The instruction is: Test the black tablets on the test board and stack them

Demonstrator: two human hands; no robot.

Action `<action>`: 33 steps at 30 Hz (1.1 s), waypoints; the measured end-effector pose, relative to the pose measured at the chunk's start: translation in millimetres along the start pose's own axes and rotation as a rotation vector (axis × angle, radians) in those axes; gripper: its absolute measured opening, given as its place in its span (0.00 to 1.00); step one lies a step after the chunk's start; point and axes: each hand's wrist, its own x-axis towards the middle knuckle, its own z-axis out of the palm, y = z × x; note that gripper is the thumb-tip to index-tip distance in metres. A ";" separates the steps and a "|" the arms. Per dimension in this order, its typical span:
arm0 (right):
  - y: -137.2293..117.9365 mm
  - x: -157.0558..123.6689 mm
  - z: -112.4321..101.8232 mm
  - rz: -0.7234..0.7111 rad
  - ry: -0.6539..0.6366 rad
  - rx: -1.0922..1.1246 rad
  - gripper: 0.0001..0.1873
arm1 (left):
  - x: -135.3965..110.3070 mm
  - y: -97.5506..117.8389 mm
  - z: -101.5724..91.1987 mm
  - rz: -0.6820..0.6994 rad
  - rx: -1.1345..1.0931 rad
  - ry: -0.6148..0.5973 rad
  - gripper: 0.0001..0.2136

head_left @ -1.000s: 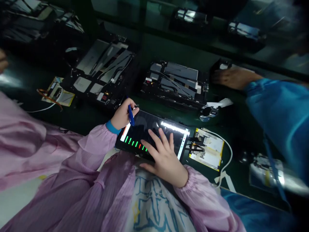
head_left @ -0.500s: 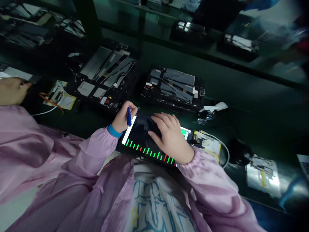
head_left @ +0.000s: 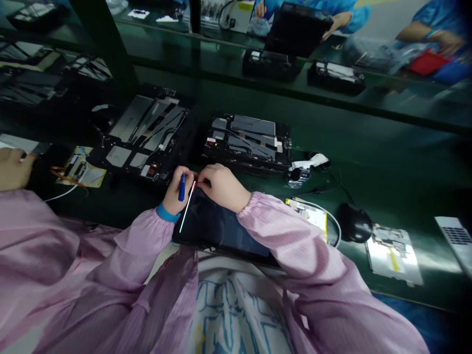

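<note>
From the head camera, much is dim. The tablet [head_left: 221,228] lies on the person's lap at the near edge of the green bench [head_left: 368,147]. Its screen is dark except for one bright line down its left edge, and its lower right part is hidden under the right sleeve [head_left: 295,241]. The right hand [head_left: 221,187] rests at the tablet's upper left corner with its fingers bent under. I cannot tell whether they pinch anything there. The left hand [head_left: 176,189] is just beside it, curled closed around a blue pen [head_left: 181,187] that stands nearly upright in the fist.

I count two opened tablet backs on the bench beyond the hands, a larger one to the left [head_left: 143,135] and a smaller one to the right [head_left: 245,140]. Both show plates and thin cables.

A yellow board [head_left: 313,214] with a white cable sits just right of the sleeve. A round black object [head_left: 354,222] lies further right, too dark to name. A co-worker's hand [head_left: 11,169] is cut off at the left edge, near a small yellowish board [head_left: 79,169]. People in blue sleeves [head_left: 342,19] work across the far bench, blurred.
</note>
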 end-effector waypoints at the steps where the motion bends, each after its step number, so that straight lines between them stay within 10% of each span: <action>1: 0.0 -9.9 -3.3 -0.052 -0.003 0.050 0.04 | 0.0 1.7 0.2 -0.001 -0.019 -0.012 0.13; 8: 15.6 -125.8 -42.4 -0.099 0.043 0.516 0.03 | 1.2 4.1 0.5 -0.021 -0.028 -0.066 0.13; 18: 47.2 -212.1 -56.5 0.111 0.816 0.905 0.01 | 7.3 -0.3 0.8 0.045 -0.066 -0.098 0.13; 28: -21.3 -174.2 -5.1 -0.358 0.089 0.811 0.19 | 7.1 6.8 1.7 0.036 -0.038 -0.096 0.13; 33: -50.0 -159.5 17.2 -0.655 -0.060 0.669 0.19 | 8.9 4.9 2.4 0.043 0.004 -0.080 0.14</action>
